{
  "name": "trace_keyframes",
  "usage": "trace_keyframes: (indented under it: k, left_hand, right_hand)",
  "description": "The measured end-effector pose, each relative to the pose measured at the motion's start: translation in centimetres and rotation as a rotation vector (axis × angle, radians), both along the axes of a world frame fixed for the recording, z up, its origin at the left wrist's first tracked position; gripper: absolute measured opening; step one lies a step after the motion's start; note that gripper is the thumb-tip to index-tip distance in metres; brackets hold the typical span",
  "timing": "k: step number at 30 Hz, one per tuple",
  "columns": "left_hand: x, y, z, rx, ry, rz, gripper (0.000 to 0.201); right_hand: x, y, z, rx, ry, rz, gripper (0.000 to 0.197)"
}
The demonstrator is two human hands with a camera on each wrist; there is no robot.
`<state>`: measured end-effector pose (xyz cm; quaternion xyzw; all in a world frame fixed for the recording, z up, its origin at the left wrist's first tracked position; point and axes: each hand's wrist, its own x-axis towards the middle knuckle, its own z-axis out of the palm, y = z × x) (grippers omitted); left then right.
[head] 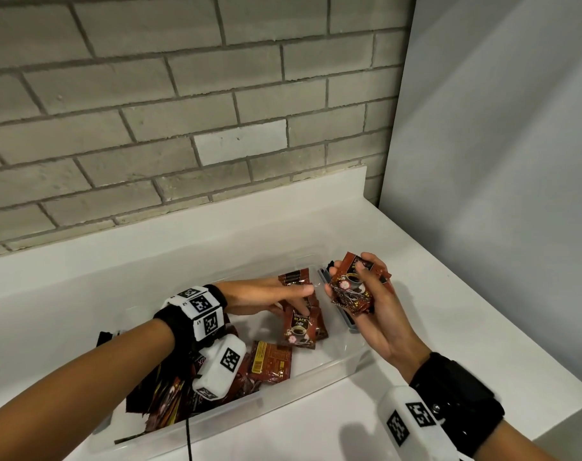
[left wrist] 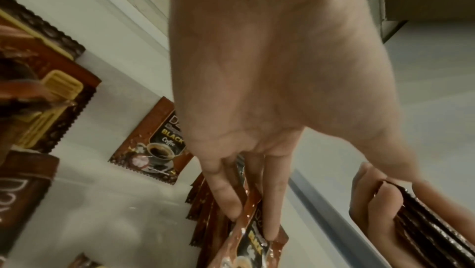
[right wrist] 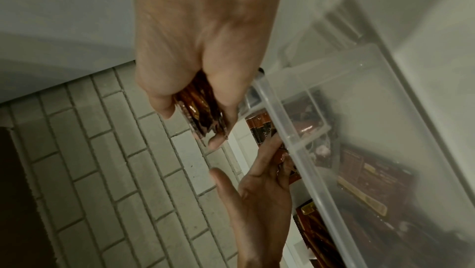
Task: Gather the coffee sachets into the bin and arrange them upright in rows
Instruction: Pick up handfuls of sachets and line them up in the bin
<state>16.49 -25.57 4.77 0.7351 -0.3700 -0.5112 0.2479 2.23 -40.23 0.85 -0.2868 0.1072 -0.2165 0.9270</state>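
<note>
A clear plastic bin (head: 299, 377) lies on the white counter. At its right end several brown coffee sachets (head: 302, 324) stand on edge, leaning. My left hand (head: 299, 301) reaches into the bin, its straight fingers (left wrist: 272, 221) pushed down among these standing sachets (left wrist: 221, 221). Just right of it, above the bin's right end, my right hand (head: 347, 269) grips a stack of sachets (head: 347, 286) between thumb and fingers; the right wrist view shows the stack (right wrist: 197, 108) edge-on. Loose sachets (head: 271, 361) lie flat mid-bin, and a heap (head: 163, 400) fills the left end.
A grey brick wall (head: 183, 128) runs behind the counter and a white panel (head: 499, 161) closes the right side. The counter's edge (head: 555, 424) falls away at the front right. A black cable (head: 188, 440) hangs over the bin's front.
</note>
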Motion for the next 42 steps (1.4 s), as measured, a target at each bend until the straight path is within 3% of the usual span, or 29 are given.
trace_keyframes:
  k: [3,7,13,21,29,31,34,36,42]
  left_hand:
    - [-0.4,-0.6,0.0,0.049,0.001,0.011,0.080]
    - [-0.7,-1.2,-0.2,0.063,0.021,0.056,0.054]
    - [-0.3,-0.6,-0.3,0.138,-0.008,0.010,0.040]
    - [-0.6,-0.7,0.0,0.101,-0.065,0.019,0.043]
    - [-0.8,-0.3,0.8,0.082,-0.285,-0.086,0.040]
    - [-1.0,-0.1,1.2,0.168,-0.358,-0.214,0.036]
    - [-2.0,0.0,0.9,0.448,-0.387,-0.535,0.042]
    - [-2.6,0.4,0.3,0.579,-0.393,-0.652,0.047]
    - [-1.8,2.8,0.5,0.735,-0.509,-0.684,0.050]
  right_hand:
    - [0.1,-0.1,-0.1,0.000,0.009,0.010,0.019]
    - [0.0,-0.1,-0.1,0.003,0.004,0.011,0.020]
    - [0.0,-0.1,-0.1,-0.007,-0.009,0.021,0.018]
    - [-0.1,-0.1,-0.2,-0.025,-0.002,0.016,0.018]
    - [-0.2,0.0,0.0,-0.022,0.001,0.016,0.017]
    - [-0.2,0.0,0.0,-0.016,0.002,0.017,0.017]
    - [-0.2,0.0,0.0,-0.017,0.005,0.024,0.018]
    - [-0.3,-0.1,0.0,-0.011,0.007,0.024,0.019]
    - [-0.4,0.0,0.0,-0.007,0.009,0.029,0.019]
